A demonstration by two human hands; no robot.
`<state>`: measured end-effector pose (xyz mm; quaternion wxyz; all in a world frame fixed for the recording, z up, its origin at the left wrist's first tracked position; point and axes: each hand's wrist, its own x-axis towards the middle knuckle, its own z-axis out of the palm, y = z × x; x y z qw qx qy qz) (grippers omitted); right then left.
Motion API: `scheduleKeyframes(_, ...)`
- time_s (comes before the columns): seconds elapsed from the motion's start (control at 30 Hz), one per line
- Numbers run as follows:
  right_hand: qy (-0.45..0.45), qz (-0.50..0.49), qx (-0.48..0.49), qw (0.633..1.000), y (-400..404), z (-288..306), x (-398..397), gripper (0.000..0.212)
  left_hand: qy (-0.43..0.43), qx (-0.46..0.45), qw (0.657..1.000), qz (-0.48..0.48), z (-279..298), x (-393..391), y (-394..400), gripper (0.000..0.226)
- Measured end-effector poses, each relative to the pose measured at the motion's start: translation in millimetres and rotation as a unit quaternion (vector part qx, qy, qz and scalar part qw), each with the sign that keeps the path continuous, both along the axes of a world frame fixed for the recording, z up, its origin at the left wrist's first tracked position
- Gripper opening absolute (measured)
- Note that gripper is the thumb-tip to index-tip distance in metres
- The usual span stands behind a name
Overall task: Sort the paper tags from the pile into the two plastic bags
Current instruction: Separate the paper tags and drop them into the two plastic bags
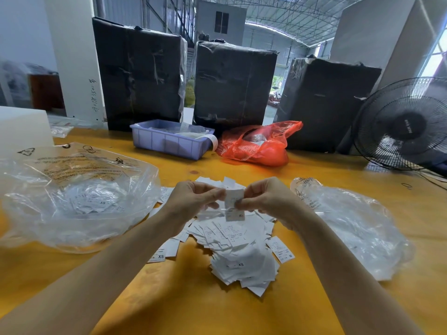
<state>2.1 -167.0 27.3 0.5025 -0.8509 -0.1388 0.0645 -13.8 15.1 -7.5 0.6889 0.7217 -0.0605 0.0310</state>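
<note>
Both hands meet at the centre of the frame, above the heap: the left hand (193, 199) and the right hand (263, 198) each pinch an edge of one paper tag (234, 204), which hangs upright between the fingertips with its print facing the camera — probably so its size mark can be read before it goes into a bag. Directly beneath, at lower centre, lies the pile of tags (232, 247), loose and fanned across the yellow table (314, 170); a few show XS and one at the right edge shows M. Clear plastic bags flank the pile, each within easy reach of one arm: the left bag (72, 197), at the left of the frame, gapes toward the pile and already holds tags, one marked XS, while the right bag (355, 228) lies crumpled at the right, its contents too hazy to make out. Much of the pile remains, so sorting looks far from done — whether the held tag belongs left or right cannot be read
</note>
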Motion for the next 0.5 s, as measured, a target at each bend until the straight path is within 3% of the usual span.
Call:
scheduleKeyframes(0.1, -0.005, -0.061, 0.129, 0.99, -2, -2, 4, 0.009, 0.008, -0.016, 1.0, 0.01, -1, 0, -1, 0.019)
scheduleKeyframes(0.17, 0.038, -0.071, 0.262, 0.962, -3, 0, 5, 0.008, 0.015, -0.025, 1.0, 0.011, -1, 0, -2, 0.015)
scheduleKeyframes(0.23, 0.073, -0.06, 0.326, 0.941, -2, 0, 5, 0.009, 0.021, -0.029, 0.999, 0.014, -1, 1, -3, 0.01)
scheduleKeyframes(0.5, 0.038, -0.049, 0.283, 0.957, 9, -4, 0, 0.014, 0.024, -0.033, 0.999, 0.012, -2, 2, -1, 0.014)
